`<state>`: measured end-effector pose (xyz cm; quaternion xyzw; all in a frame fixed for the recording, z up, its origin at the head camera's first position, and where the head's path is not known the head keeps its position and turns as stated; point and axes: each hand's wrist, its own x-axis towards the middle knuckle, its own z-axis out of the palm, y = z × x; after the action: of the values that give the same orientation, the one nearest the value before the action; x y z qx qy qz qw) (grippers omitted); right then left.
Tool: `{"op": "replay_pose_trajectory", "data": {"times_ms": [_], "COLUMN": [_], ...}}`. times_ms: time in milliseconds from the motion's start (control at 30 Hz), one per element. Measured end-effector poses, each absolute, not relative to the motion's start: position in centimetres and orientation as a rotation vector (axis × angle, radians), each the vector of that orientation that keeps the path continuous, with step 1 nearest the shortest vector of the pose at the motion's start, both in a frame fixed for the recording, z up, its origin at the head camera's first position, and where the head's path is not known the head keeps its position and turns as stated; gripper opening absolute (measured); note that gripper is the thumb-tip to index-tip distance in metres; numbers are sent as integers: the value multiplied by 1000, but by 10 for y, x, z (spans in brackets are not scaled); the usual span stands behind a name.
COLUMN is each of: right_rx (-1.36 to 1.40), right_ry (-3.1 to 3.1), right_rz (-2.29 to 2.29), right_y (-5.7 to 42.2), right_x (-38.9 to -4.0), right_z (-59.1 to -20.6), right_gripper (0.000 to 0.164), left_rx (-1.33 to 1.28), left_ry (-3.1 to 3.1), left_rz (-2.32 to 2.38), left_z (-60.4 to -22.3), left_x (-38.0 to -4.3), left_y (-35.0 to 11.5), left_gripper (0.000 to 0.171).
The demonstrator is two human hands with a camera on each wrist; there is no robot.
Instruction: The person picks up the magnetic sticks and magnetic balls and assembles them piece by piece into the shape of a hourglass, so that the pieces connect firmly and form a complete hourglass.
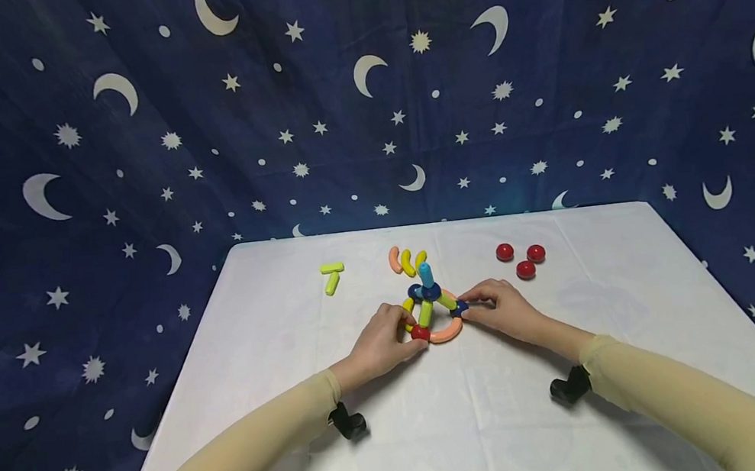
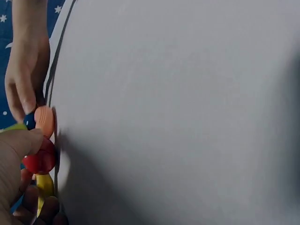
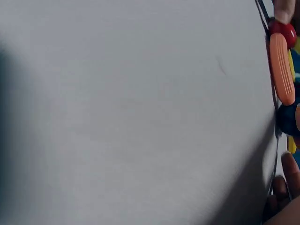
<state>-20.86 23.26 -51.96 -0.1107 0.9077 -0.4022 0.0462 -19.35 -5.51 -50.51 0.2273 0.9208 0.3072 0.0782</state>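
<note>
A small frame of balls and rods stands on the table between both hands. Its base is a ring of curved pieces, orange [image 1: 446, 333] and yellow [image 1: 408, 307]. Light green rods [image 1: 426, 315] slope up to a dark blue ball at the top [image 1: 430, 292], which carries an upright light blue rod [image 1: 425, 274]. My left hand [image 1: 382, 344] pinches the red ball [image 1: 420, 332] at the near left of the ring, its thumb on the ball [image 2: 40, 158] in the left wrist view. With thumb and fingertips, my right hand [image 1: 506, 310] holds the dark blue ball [image 1: 458, 309] on the right side.
Two light green rods [image 1: 331, 269] lie at the back left. Behind the frame are a loose orange curved piece [image 1: 395, 260] and two yellow curved pieces [image 1: 407, 262]. Three red balls [image 1: 525, 270] sit at the back right. A star-patterned cloth [image 1: 345, 185] hangs behind the white table [image 1: 275, 315].
</note>
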Motion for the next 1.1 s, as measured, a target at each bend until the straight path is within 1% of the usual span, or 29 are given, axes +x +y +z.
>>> {"op": "replay_pose_trajectory", "data": {"times_ms": [200, 433, 600, 700, 833, 900, 967, 1100], "right_rx": [-487, -602, -681, -749, -797, -789, -758, -559], "right_ry": [2992, 2991, 2942, 2912, 2865, 2848, 2844, 2898], "right_rz": [-1042, -1024, -972, -943, -929, -931, -969, -1160], "right_y": [227, 220, 209, 202, 194, 191, 190, 197], "right_x": [-189, -171, -157, -149, -143, -142, -142, -148], "right_z": [-517, -516, -516, -517, -518, -518, -518, -516], "right_gripper": [30, 26, 33, 38, 39, 39, 35, 25], "left_rx": [692, 601, 522, 496, 506, 516, 525, 536], "left_ry": [2757, 2774, 2738, 2713, 2686, 2673, 2668, 2654], "left_rz": [978, 1002, 1085, 1130, 1136, 1130, 1117, 1099], "left_z": [-503, -503, -501, -501, -501, -500, -501, -501], "left_x": [-201, -216, -227, -235, -244, -248, -251, -255], "left_y": [-64, -68, -67, -64, -55, -51, -48, -47], "left_gripper": [34, 35, 35, 31, 30, 30, 31, 33]}}
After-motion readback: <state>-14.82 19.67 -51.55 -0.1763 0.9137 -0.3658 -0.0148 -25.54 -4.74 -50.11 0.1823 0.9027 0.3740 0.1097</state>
